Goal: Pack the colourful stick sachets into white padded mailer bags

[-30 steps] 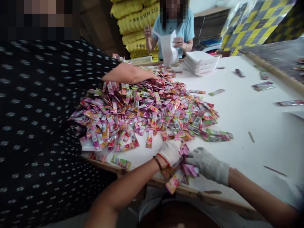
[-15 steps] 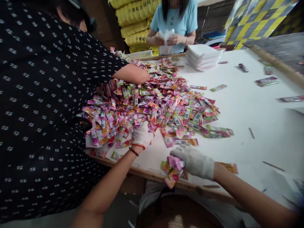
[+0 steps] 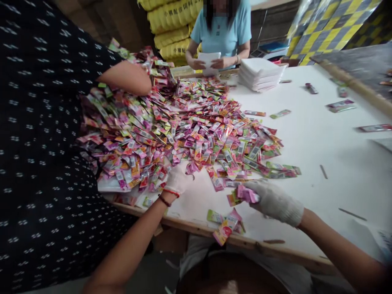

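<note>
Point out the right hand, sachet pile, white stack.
Right hand (image 3: 274, 201), head view: gloved back of it.
Sachet pile (image 3: 190, 132), head view: middle of it.
White stack (image 3: 260, 67), head view: its top face.

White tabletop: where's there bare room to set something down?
The widest bare patch lies between the sachet pile and the loose sachets at far right, a thin brown strip on its near side. A smaller one lies between left hand and right hand. The pile crowds the left of the tabletop.

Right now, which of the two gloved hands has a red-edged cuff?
The left hand, by the big packet pile: red trim edges its glove. The right hand, holding pink packets, has a plain greyish cuff.
</note>
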### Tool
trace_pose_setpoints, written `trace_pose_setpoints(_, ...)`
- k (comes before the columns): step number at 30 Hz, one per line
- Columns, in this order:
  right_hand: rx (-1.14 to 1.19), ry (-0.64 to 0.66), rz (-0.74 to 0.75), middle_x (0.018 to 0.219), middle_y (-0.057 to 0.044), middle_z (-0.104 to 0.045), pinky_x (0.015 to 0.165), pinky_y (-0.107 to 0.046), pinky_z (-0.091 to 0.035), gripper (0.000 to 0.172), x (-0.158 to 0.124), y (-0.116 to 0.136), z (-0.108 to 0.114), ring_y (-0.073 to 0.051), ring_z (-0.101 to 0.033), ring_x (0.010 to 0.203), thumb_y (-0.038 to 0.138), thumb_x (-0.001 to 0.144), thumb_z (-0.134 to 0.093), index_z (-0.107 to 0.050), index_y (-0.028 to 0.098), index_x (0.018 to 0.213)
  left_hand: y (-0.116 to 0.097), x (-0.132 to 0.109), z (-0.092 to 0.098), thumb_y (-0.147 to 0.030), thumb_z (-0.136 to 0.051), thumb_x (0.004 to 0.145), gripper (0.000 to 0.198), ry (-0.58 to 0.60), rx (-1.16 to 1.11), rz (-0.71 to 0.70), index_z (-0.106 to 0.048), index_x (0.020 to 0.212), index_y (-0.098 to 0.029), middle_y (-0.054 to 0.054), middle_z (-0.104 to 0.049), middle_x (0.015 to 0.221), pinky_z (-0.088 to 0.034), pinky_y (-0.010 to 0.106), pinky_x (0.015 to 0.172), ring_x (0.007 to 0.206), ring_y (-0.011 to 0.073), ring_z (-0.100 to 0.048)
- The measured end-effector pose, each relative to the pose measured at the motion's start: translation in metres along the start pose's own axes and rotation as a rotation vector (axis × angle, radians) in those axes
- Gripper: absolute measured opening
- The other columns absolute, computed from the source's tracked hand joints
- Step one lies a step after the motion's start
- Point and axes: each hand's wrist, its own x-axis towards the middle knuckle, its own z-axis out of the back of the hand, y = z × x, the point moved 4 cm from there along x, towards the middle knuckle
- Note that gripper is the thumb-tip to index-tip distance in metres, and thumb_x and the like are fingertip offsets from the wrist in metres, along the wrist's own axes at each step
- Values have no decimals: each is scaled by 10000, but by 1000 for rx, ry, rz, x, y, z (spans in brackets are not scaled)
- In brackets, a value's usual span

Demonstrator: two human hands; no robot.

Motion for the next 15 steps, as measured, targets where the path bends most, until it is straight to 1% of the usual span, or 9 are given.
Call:
trace_pose_setpoints(1,1,-17,4,908,-95,-691,731,-321,-448,407,-1,-2,1,-220,-621,797,177,693,-507,-630,180,1081,2,1,-2,-254,-597,704,336,-1,-5,34,-593,1033,-187,19,-635,772,-397,235,630,702,155,-571)
trace_pose_setpoints(3,-8,-1,-5,893,-92,-693,728,-314,-450,385,-1,-2,-2,-210,-623,780,165,702,-501,-639,184,1061,4,2,-10,-279,-586,728,332,15,-27,87,-587,1048,-188,25,-641,790,-408,237,648,720,159,-580)
trace_pose_setpoints(6,-45,50,-41,884,-94,-693,744,-318,-449,373,-2,-1,-8,-214,-623,793,167,713,-515,-641,184,1063,4,3,-24,-327,-597,738,374,22,-35,127,-566,1084,-189,65,-655,932,-433,255,714,840,192,-603)
trace_pose_setpoints(8,-67,61,-55,877,-99,-692,754,-331,-450,398,-4,-2,-11,-225,-620,805,168,703,-528,-634,177,1087,2,2,-31,-311,-603,733,403,23,-2,151,-546,1113,-188,99,-647,1024,-438,273,750,919,217,-602)
trace_pose_setpoints(10,-90,63,-70,895,-107,-693,756,-346,-452,439,-9,-6,-12,-237,-619,814,154,684,-533,-626,166,1114,3,3,-33,-266,-589,730,384,62,51,171,-549,1104,-188,119,-650,1032,-439,287,746,929,234,-608)
trace_pose_setpoints(13,-135,70,-103,939,-120,-691,753,-359,-452,467,-16,-14,-10,-254,-619,828,140,658,-538,-629,149,1116,7,3,-30,-246,-571,727,298,151,144,138,-596,1020,-197,118,-668,984,-437,299,723,890,246,-620)
trace_pose_setpoints(15,-153,83,-125,962,-130,-687,761,-361,-449,453,-17,-19,-9,-260,-617,844,149,662,-547,-636,137,1106,5,1,-24,-253,-558,743,269,171,199,26,-614,1003,-211,105,-665,1004,-431,304,763,920,244,-610)
